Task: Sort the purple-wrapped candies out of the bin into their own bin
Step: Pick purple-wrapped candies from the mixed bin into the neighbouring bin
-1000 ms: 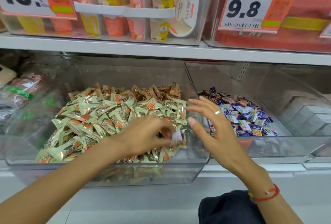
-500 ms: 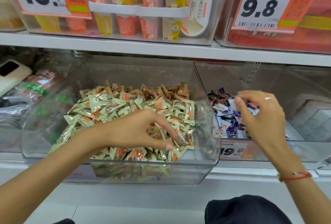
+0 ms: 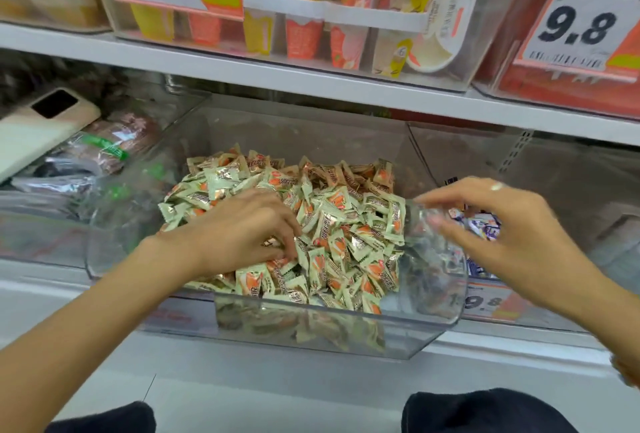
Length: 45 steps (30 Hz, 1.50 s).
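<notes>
Price tags [image 3: 579, 25] — phone [image 3: 41, 126] far left

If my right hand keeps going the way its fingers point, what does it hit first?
Probably the clear plastic bin wall: the right hand points left at it, with the green-wrapped candies beyond. Depth is unclear.

Left grip [image 3: 242, 231] curled, right grip [image 3: 498, 228] spread

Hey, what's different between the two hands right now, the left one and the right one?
The left hand is down in the green candies, its fingers curled into the pile; the right hand is raised by the clear bin's right wall, in front of the purple candies. The right hand wears a ring; the left shows none. Neither visibly holds a purple candy.
</notes>
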### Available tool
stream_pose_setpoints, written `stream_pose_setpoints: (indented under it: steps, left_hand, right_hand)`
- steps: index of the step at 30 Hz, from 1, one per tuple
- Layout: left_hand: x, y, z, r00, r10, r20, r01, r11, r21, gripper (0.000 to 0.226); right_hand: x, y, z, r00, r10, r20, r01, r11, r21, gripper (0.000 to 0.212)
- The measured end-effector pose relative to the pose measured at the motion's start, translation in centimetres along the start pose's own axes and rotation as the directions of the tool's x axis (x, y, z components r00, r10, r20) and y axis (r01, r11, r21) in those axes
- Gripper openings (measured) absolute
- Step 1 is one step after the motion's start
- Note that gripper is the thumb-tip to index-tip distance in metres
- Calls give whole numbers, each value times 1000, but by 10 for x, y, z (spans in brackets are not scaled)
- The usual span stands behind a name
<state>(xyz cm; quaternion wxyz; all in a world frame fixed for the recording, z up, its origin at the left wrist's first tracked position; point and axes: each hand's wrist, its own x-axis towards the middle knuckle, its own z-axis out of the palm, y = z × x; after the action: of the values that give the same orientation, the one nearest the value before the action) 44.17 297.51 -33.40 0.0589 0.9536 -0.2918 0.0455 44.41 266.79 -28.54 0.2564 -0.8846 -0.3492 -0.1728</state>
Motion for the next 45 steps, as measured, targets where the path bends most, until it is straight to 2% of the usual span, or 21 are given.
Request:
stream_pose_setpoints:
  steps: [1, 3, 6, 8, 10, 12, 14, 19, 23, 25, 26, 28, 29, 31, 36, 37, 41, 43, 45]
  left_hand:
    - [-1, 1, 0, 1000, -19, -14, 19, 1000, -6, 13]
    - [-2, 2, 1, 998, -59, -27, 59, 998, -6, 17]
    - [-6, 5, 8, 993, -89, -78, 87, 996, -32, 17]
    - [-12, 7, 11, 983, -142, -113, 130, 986, -107, 18]
    - [-16, 9, 11, 981, -183, -65, 174, 977, -126, 31]
    - [-18, 8, 9, 980, -197, 25, 199, 976, -93, 43]
    - [-19, 6, 6, 970, -220, 106, 229, 970, -76, 44]
    - [-27, 1, 0, 958, -242, 152, 258, 961, -96, 37]
    - [-28, -2, -7, 950, -272, 150, 283, 957, -59, 36]
    - [-26, 1, -9, 949, -283, 141, 289, 957, -23, 35]
    - [-25, 3, -9, 947, -291, 134, 294, 956, -2, 34]
    - [-24, 4, -9, 948, -302, 103, 300, 953, 32, 35]
    - [-24, 4, -9, 948, -307, 81, 305, 952, 33, 34]
    - [-26, 4, -8, 948, -315, 31, 315, 949, 16, 32]
    - [-37, -2, -1, 956, -294, -21, 289, 948, -136, 28]
    - [-38, -3, -1, 957, -289, -28, 282, 948, -149, 28]
    - [-38, -3, 2, 957, -280, -77, 268, 953, -138, 32]
    - [-39, -2, 4, 948, -279, -152, 257, 955, -149, 31]
    - [-40, 2, 2, 925, -262, -275, 233, 963, -133, 41]
  right_hand:
    - [7, -15, 6, 990, -74, 121, 62, 994, 93, 17]
    - [24, -32, 28, 907, -171, 385, 121, 981, 151, 22]
    - [46, -35, 73, 724, -225, 652, 314, 949, -21, 44]
    - [51, -26, 94, 614, -196, 765, 453, 881, -138, 58]
    - [55, -21, 99, 540, -110, 835, 522, 821, -230, 60]
    - [57, -20, 93, 510, -36, 859, 542, 789, -289, 59]
    - [62, -22, 84, 496, 22, 868, 567, 749, -343, 55]
    - [72, -17, 56, 518, 177, 837, 571, 657, -492, 42]
    - [74, -16, 34, 505, 189, 842, 463, 764, -449, 41]
    - [72, -22, 28, 530, 139, 837, 440, 798, -411, 40]
    - [70, -25, 29, 569, 75, 819, 446, 808, -385, 38]
    - [64, -37, 42, 660, -121, 741, 431, 869, -242, 34]
    - [60, -43, 54, 674, -193, 713, 405, 904, -139, 34]
    - [57, -51, 82, 623, -236, 745, 405, 913, -50, 41]
    - [70, -40, 109, 472, -68, 879, 391, 910, -139, 63]
    - [70, -37, 108, 464, -63, 884, 400, 905, -146, 63]
    - [66, -30, 102, 613, -193, 766, 407, 908, -96, 36]
    - [68, -26, 95, 681, -179, 710, 307, 950, -54, 31]
    - [71, -21, 86, 778, -122, 616, 166, 986, -13, 34]
